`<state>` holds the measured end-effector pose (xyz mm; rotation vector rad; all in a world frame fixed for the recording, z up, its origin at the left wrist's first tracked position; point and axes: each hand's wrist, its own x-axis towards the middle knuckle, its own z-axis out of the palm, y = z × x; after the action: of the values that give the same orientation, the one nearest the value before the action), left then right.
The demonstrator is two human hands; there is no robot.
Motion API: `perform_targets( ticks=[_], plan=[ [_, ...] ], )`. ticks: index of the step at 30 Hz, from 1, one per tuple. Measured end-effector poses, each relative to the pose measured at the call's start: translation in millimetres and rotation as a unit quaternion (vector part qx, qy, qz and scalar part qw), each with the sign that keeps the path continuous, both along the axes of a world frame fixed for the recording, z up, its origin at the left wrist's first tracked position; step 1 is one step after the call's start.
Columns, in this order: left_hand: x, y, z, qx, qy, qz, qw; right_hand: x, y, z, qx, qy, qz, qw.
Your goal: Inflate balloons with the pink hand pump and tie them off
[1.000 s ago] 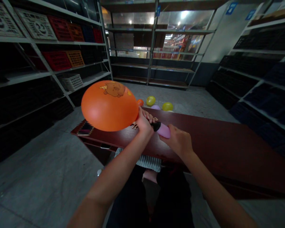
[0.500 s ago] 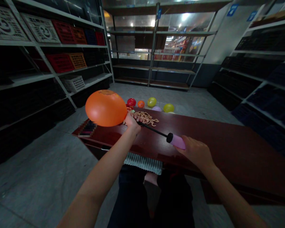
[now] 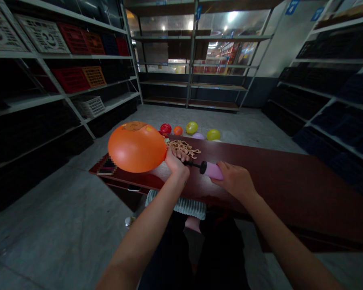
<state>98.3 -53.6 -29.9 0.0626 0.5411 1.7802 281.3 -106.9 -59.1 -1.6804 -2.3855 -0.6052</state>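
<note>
My left hand (image 3: pixel 176 162) is closed round the neck of an inflated orange balloon (image 3: pixel 136 147), which juts out to the left over the table's corner. My right hand (image 3: pixel 234 181) grips the pink handle of a hand pump (image 3: pixel 211 170). Only a short length of the pump's thin black rod shows between my two hands, its tip at the balloon's neck. Just behind my left hand, a heap of limp tan balloons (image 3: pixel 185 147) lies on the dark red table (image 3: pixel 284 181).
Several inflated balloons (image 3: pixel 192 127), red, orange, yellow and purple, lie on the floor beyond the table. A dark phone (image 3: pixel 107 166) rests on the table's left corner. Metal shelving with plastic crates (image 3: pixel 72 78) lines the left, back and right walls.
My right hand pulled the pump handle out, then pushed it back toward my left hand. The balloon shrank from its earlier size and has swelled a little since.
</note>
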Motion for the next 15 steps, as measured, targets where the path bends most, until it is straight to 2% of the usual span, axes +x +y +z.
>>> perform_targets(
  ticks=[5, 8, 11, 15],
  plan=[
    [2.8, -9.5, 4.5, 0.01, -0.01, -0.009, 1.0, -34.8, -3.9, 20.5, -0.015, -0.003, -0.005, 1.0],
    [-7.8, -5.9, 1.2, 0.003, 0.006, -0.017, 1.0, -40.8, -8.1, 22.0, -0.01, 0.001, 0.007, 1.0],
    [-17.8, 3.2, -9.1, -0.009, 0.019, -0.027, 0.999, -37.9, -8.0, 10.1, -0.007, 0.013, 0.009, 1.0],
    [-24.1, 18.2, -33.9, -0.033, 0.017, -0.048, 0.998, -22.3, 0.6, -21.4, -0.008, 0.007, 0.0, 1.0]
  ],
)
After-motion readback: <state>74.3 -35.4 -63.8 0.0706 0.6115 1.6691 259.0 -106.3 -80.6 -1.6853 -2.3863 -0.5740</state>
